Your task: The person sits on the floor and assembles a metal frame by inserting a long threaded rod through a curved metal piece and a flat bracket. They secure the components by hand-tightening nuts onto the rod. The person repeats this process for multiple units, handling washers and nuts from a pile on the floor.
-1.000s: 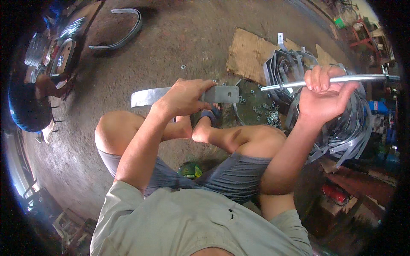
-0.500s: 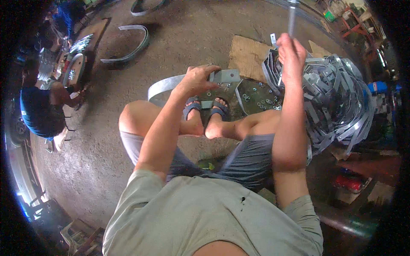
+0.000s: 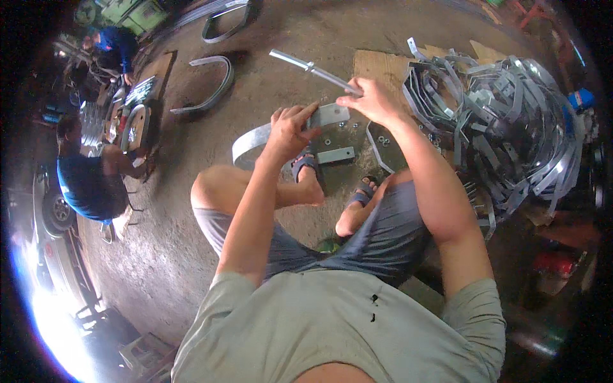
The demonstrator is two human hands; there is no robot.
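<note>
A curved flat metal strap (image 3: 251,142) with a holed, straight end hangs in front of my knees. My left hand (image 3: 290,131) is closed round it near that end. My right hand (image 3: 377,101) grips one end of a long, thin metal rod (image 3: 306,66), which slants up to the left and has a small nut-like collar partway along. The right fingers are close beside the strap's holed end; whether they touch it I cannot tell. Below, a short flat metal bar (image 3: 336,155) lies on the floor by my left sandal (image 3: 302,165).
At the right stands a big tangled heap of bent metal straps (image 3: 511,127), with cardboard (image 3: 377,64) behind. Loose nuts (image 3: 383,140) and a thin bent strip (image 3: 377,150) lie before my right knee. More curved straps (image 3: 220,86) rest farther off. Two people (image 3: 89,182) work at the left.
My right hand has come down and left toward the strap, and the rod has swung from upright to slanting left. My right foot has shifted right, away from the left one.
</note>
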